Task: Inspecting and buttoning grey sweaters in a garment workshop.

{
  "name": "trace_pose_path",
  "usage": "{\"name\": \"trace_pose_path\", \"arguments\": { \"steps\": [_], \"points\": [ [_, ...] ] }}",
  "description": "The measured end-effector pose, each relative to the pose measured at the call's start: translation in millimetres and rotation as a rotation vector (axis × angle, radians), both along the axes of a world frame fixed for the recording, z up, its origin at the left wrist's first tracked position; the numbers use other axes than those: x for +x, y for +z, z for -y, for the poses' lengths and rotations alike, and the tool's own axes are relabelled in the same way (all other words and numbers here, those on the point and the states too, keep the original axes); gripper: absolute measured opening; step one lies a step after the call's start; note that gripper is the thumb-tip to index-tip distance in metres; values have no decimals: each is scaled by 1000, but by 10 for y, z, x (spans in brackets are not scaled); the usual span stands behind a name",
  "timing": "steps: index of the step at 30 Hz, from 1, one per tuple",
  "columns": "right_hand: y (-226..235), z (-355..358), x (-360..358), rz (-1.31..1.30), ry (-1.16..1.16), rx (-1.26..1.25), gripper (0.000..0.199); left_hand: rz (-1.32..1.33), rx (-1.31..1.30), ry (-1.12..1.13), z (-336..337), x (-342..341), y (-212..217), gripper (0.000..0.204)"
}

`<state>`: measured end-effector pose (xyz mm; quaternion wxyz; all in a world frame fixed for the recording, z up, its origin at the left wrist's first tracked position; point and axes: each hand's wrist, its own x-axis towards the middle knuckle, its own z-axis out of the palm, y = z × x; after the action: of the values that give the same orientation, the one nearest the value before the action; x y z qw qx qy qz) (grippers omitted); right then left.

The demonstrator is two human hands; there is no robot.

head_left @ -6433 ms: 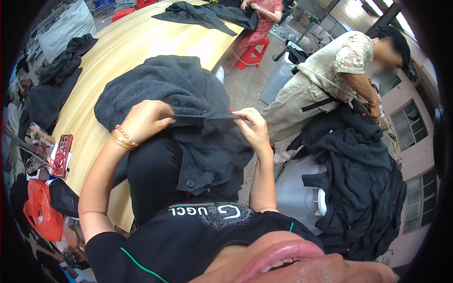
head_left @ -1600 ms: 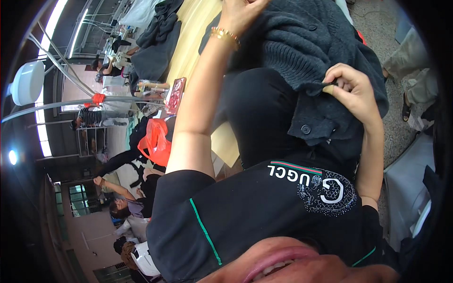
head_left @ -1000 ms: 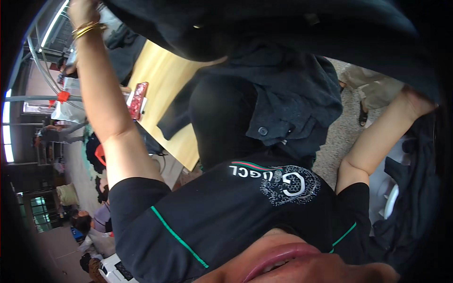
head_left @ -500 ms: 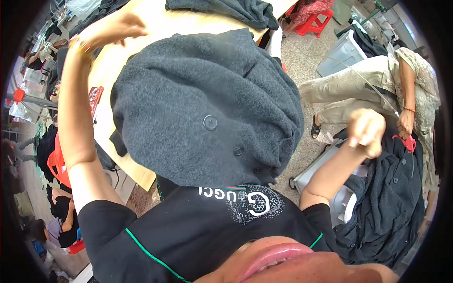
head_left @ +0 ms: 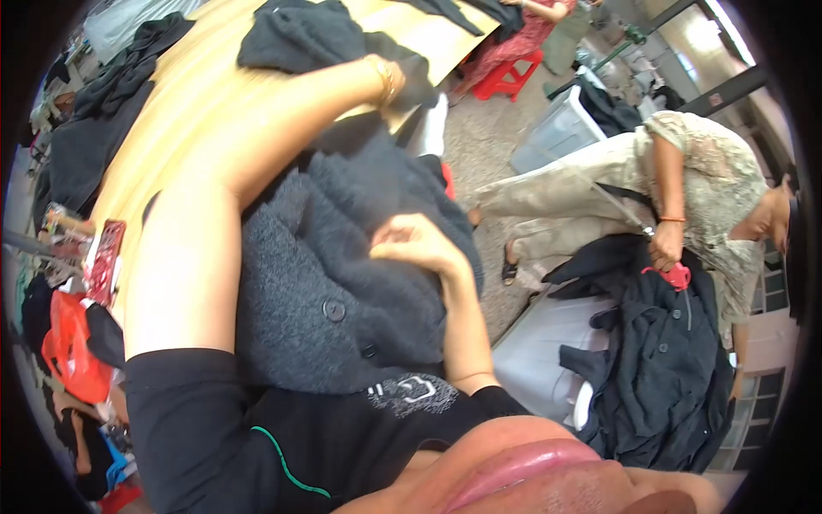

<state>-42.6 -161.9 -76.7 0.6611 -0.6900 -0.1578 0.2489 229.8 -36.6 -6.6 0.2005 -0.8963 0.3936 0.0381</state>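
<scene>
A dark grey woollen coat (head_left: 291, 283) with round dark buttons lies bunched against my front and over the table edge. My left arm stretches across its far side. My left hand (head_left: 396, 79), with thin bracelets at the wrist, is at the dark cloth at the far end; its fingers are hidden and blurred. On the coat's right part rests my right hand (head_left: 418, 242), its fingers curled in against the cloth, a little smeared. Beyond my left forearm another dark garment (head_left: 300, 36) lies on the table.
The pale wooden table (head_left: 184, 124) runs to the far left, with dark clothes (head_left: 98, 128) along its edge. At the right, a person (head_left: 711, 163) holds a red-handled tool (head_left: 672, 276) over dark coats (head_left: 659, 368) heaped on a pale bin. Behind stand a grey bin (head_left: 556, 128) and red stool (head_left: 509, 77).
My left hand has swung right, across to the coat's far end. My right hand has come in from the right, from the air onto the coat. The coat is more bunched, and the view has shifted.
</scene>
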Motion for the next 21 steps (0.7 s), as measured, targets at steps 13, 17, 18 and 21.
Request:
{"name": "trace_pose_path", "arguments": {
  "steps": [13, 17, 18, 21],
  "points": [
    [35, 324, -200, -43, -40, 174, 9, 191, -603, 200, -61, 77, 388, 18],
    [175, 357, -238, 17, -96, 159, 9, 255, -886, 262, -276, 170, 1568, 23],
    [226, 368, -239, 66, -117, 85, 9, 305, -945, 237, -332, 180, 1841, 23],
    [470, 384, -138, 202, -284, 135, 21, 503, -1083, 118, -532, 222, 2692, 24]
  ]
}}
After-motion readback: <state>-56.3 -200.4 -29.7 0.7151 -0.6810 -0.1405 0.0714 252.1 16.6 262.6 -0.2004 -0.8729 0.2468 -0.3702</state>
